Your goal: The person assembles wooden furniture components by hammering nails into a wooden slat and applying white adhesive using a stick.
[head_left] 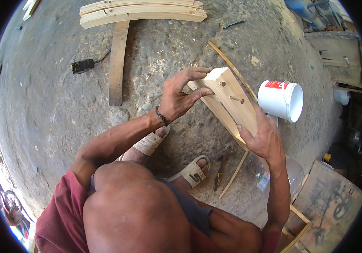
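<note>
Between my two hands is a pale wooden piece (pixel 240 110) made of boards lying side by side with a narrow gap. Two nails (pixel 237 100) stick partly out of its upper face, near the far end. My left hand (pixel 180 93) grips that far end, thumb on one side and fingers over the other. Lower down, my right hand (pixel 267 135) is closed around the right edge, its thumb on the near side. The piece is held tilted above the floor, and my right palm hides part of its near end.
Nailed curved timbers (pixel 147 16) and a brown plank (pixel 118 67) lie ahead. A black device with a cord (pixel 82 66) is left of the plank. To the right are a white bucket (pixel 272 100), a thin wood strip (pixel 231 67), a clear plastic bottle (pixel 292 173) and a wooden box (pixel 332 202).
</note>
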Demonstrator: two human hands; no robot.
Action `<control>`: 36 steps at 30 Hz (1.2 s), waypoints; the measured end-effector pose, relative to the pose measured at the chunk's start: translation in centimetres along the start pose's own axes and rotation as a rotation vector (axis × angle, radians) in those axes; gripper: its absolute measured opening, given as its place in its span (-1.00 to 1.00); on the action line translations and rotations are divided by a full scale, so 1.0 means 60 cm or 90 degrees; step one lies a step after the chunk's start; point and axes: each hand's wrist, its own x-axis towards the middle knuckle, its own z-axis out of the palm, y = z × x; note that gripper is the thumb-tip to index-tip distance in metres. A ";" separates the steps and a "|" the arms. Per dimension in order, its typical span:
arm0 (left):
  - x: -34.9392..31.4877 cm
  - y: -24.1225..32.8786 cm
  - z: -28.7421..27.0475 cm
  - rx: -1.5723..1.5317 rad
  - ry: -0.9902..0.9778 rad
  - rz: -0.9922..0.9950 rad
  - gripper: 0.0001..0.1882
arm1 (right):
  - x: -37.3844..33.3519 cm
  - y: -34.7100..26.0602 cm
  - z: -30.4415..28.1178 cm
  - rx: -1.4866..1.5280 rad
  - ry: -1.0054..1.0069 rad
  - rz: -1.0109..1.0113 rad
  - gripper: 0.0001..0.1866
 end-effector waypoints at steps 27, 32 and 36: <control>-0.005 -0.001 -0.020 -0.147 -0.106 -0.085 -0.48 | -0.006 0.004 0.007 0.011 0.008 0.020 -0.48; 0.061 0.048 -0.016 -0.283 -0.115 -0.102 -0.42 | -0.008 -0.001 0.011 0.014 0.020 0.002 -0.50; 0.099 0.073 -0.016 -0.163 -0.265 -0.101 -0.41 | -0.008 0.000 0.008 0.015 0.022 0.006 -0.51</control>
